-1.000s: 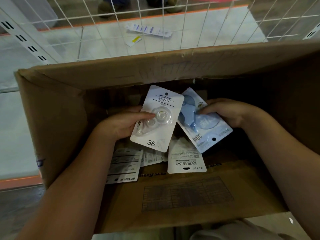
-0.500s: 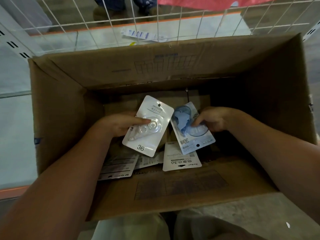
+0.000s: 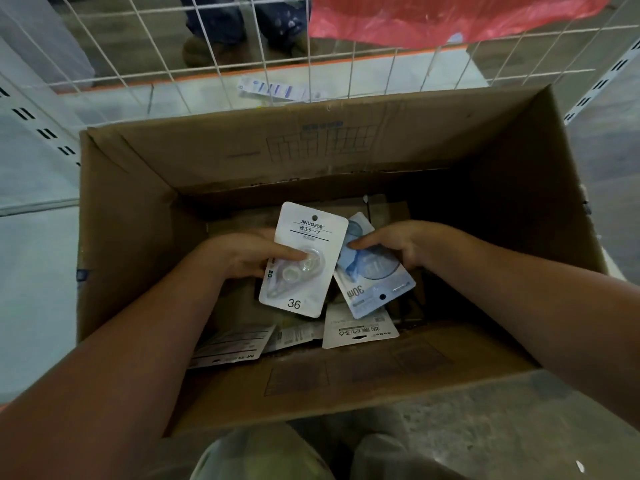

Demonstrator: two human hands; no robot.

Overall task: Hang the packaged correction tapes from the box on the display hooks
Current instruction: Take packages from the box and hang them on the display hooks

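Note:
Both my hands are inside an open cardboard box [image 3: 138, 216]. My left hand [image 3: 242, 258] pinches a white correction tape pack [image 3: 304, 265] marked 36, thumb on its clear blister. My right hand [image 3: 398, 247] holds a blue correction tape pack [image 3: 370, 289] marked 30m, tilted, partly behind the white one. Several more packs lie on the box floor, among them a white one face down [image 3: 356, 330] and another at the left [image 3: 232, 344].
A white wire grid panel [image 3: 353, 60] rises behind the box, with slotted uprights [image 3: 45, 133] at both sides. Behind the grid are a red plastic bag [image 3: 433, 19], a person's shoes [image 3: 214, 50] and a pack on the shelf [image 3: 277, 90]. My knees [image 3: 263, 455] are below the box.
The view has pulled back and tilted, showing more of the box. My hands have drawn closer together, so the white pack now overlaps the blue one.

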